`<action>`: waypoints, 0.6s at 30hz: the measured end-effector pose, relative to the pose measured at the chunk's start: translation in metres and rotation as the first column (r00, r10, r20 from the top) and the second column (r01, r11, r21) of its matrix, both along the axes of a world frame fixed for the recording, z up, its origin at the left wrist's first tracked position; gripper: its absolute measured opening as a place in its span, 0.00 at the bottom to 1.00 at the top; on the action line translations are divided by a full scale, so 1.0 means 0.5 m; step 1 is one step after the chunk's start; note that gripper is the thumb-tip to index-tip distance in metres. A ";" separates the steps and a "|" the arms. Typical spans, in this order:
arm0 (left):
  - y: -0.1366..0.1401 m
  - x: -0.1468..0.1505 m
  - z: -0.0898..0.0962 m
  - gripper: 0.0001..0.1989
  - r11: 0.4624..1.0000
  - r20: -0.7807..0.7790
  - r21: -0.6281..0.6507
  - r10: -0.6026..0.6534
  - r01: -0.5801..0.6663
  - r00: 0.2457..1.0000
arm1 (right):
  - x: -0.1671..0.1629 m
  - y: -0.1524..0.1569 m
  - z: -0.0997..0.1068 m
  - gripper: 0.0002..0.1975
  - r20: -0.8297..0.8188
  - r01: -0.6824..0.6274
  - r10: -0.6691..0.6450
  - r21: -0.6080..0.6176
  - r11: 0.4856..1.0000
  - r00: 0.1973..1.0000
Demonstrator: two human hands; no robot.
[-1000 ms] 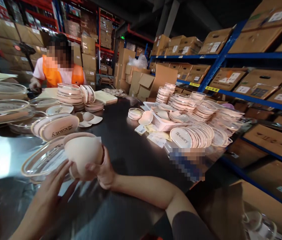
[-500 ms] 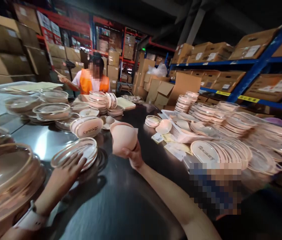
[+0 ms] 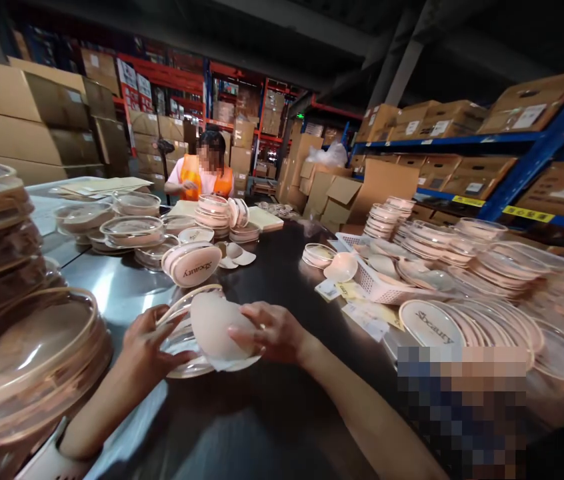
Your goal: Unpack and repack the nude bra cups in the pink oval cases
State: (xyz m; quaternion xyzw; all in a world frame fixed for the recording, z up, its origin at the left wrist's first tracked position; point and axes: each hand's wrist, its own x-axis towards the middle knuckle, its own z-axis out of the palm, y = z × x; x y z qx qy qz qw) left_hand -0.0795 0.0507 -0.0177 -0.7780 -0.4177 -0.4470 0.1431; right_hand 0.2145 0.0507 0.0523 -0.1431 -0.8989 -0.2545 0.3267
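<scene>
My right hand [image 3: 277, 333] grips pale, cup-shaped pads [image 3: 219, 327] like bra inserts, thumb and fingers round their right side. The pads are tilted in front of a round clear plastic case [image 3: 179, 308] with a pinkish rim, and hide much of it. At the case's left edge is my left hand [image 3: 149, 343], fingers on the upper rim and thumb lower down, holding it tilted above the dark metal table [image 3: 242, 427]. Just behind leans a closed case with dark lettering [image 3: 197, 267]. Loose pads [image 3: 235, 256] lie beyond it.
Tall stacks of round cases [image 3: 27, 360] stand close on my left. On the right are a white perforated basket [image 3: 379, 290], paper cards [image 3: 362, 317] and more rows of cases [image 3: 432, 323]. A person in an orange vest [image 3: 192, 175] sits across the table.
My right hand has brought the pads left and down to the case. My left hand has gone from lying flat over the case to gripping its edge. The view has shifted slightly.
</scene>
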 end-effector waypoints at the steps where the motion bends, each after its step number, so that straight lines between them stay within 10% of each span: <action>1: -0.001 -0.001 0.002 0.28 1.000 -0.008 -0.020 -0.004 0.004 1.000 | 0.007 0.000 0.008 0.15 0.021 0.003 -0.003 -0.006 1.000 1.000; 11: -0.028 -0.001 0.003 0.27 0.976 -0.279 -0.091 0.166 -0.198 0.946 | 0.001 -0.003 -0.007 0.25 0.391 0.182 -0.057 -0.292 0.939 0.919; 15: -0.050 0.025 0.005 0.23 0.981 -0.203 -0.124 -0.171 0.148 0.964 | -0.044 -0.016 -0.042 0.19 0.384 0.307 -0.128 -0.452 0.837 0.914; 18: -0.047 0.012 0.005 0.28 0.944 -0.062 -0.206 -0.276 0.258 0.959 | -0.050 -0.012 -0.051 0.18 0.037 0.004 0.035 -0.743 0.669 0.999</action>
